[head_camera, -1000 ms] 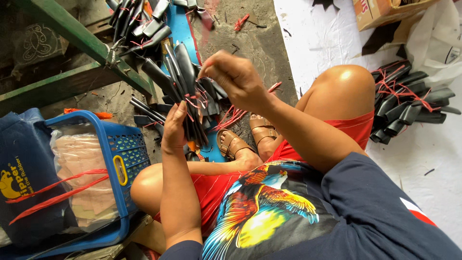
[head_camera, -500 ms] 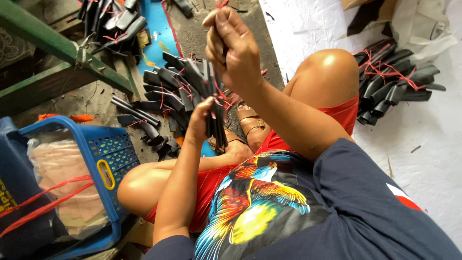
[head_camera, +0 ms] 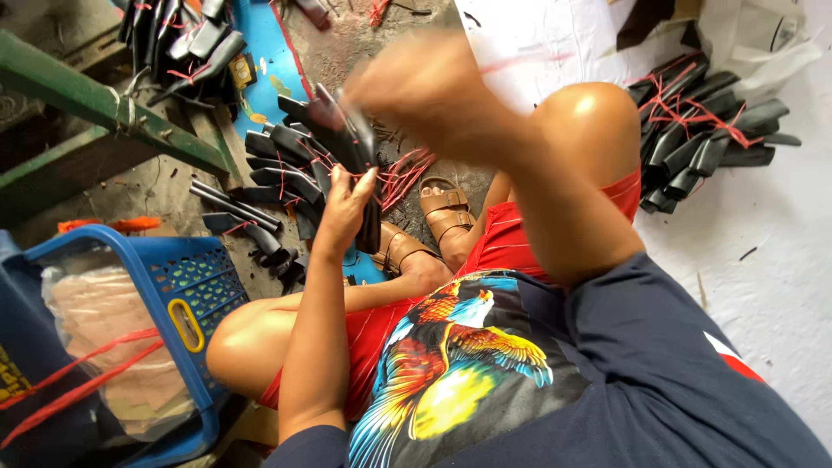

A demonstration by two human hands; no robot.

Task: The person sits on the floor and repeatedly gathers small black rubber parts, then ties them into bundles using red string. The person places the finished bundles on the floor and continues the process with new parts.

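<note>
left hand (head_camera: 345,211) clasps flat glossy black strips (head_camera: 347,147), red string-tied

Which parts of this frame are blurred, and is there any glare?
Head view: the right hand is smeared by motion blur; the left hand gripping the black bundle is sharp; a bright highlight sits on the right knee; the white sheet looks nearly washed out.

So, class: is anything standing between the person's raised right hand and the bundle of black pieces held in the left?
Nothing visible does. The left hand grips the black bundle; the blurred right hand is just above it, only thin red string nearby.
</note>
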